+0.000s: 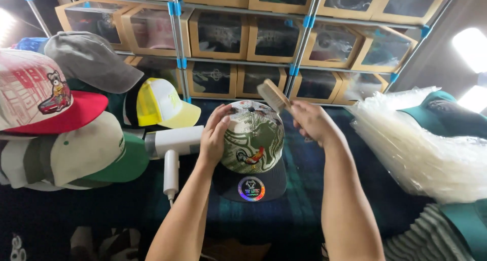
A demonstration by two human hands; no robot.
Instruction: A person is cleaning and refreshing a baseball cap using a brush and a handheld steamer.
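A cap (253, 149) with a white and green printed front, a rooster picture and a dark brim with a round shiny sticker sits at the centre of the dark plaid surface. My left hand (214, 136) grips the cap's left side. My right hand (312, 121) holds a wooden brush (273, 96) by its handle, with the brush head raised just above the cap's top right.
A white hair dryer (172, 149) lies left of the cap. Several caps (66, 113) are piled at the left, a yellow and white one (160, 103) behind. Clear plastic bags (411, 144) and teal caps (446, 113) lie at the right. Shelves of windowed cardboard boxes (274, 37) stand behind.
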